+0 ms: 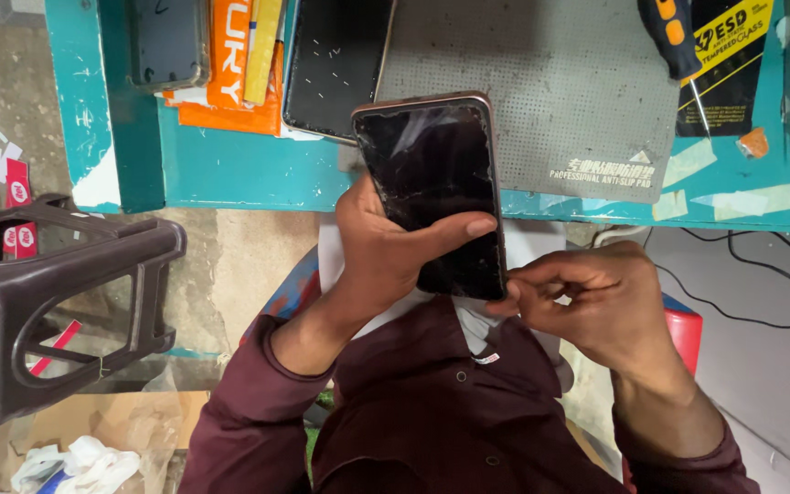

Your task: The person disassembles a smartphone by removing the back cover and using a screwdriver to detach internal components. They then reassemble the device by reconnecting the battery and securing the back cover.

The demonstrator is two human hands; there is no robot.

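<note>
The left hand [386, 252] is wrapped around a black phone [436, 192], with its thumb lying across the cracked screen. The phone is held up in the air, just in front of the blue desk [230, 169]. The right hand [587, 297] is curled, and its fingertips pinch at the phone's bottom right corner. A grey mat [550, 82] lies on the desk, with a screwdriver [674, 41] beside it.

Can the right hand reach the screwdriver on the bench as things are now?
Probably yes. The right hand only pinches the phone at its lower edge, and the screwdriver lies uncovered on the bench beyond it, with nothing between them.
</note>
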